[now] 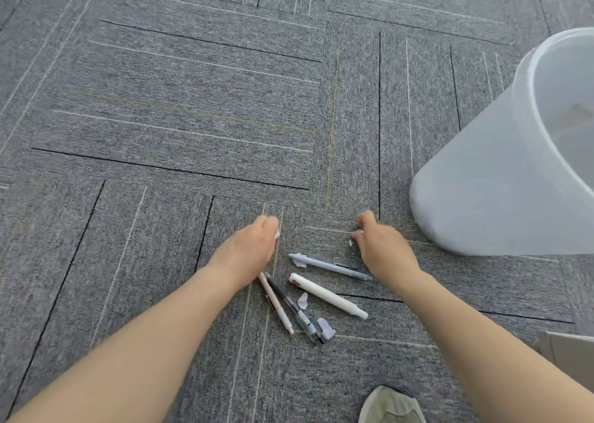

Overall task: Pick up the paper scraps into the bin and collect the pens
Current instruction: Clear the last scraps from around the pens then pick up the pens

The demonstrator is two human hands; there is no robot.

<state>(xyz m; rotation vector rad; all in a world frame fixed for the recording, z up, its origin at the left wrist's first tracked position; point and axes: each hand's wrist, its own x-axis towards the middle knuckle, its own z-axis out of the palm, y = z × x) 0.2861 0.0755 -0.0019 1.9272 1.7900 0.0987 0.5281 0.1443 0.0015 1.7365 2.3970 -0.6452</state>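
Observation:
Several pens lie on the grey carpet between my arms: a grey-blue pen (331, 264), a white pen (328, 295), a clear black pen (294, 307) and a pale pink pen (275, 302). Small white paper scraps lie among them, one by the grey-blue pen's tip (300, 259), one mid-group (302, 300), one lower (326, 328). My left hand (250, 246) is curled with a paper scrap (276, 234) showing at its fingers. My right hand (381, 246) pinches a small scrap (359, 230); another bit (351, 242) lies by it.
A translucent white bin (501, 172) stands on the carpet to the right, just beyond my right hand. A shoe (390, 405) shows at the bottom edge. A pale box corner (569, 348) sits at the lower right.

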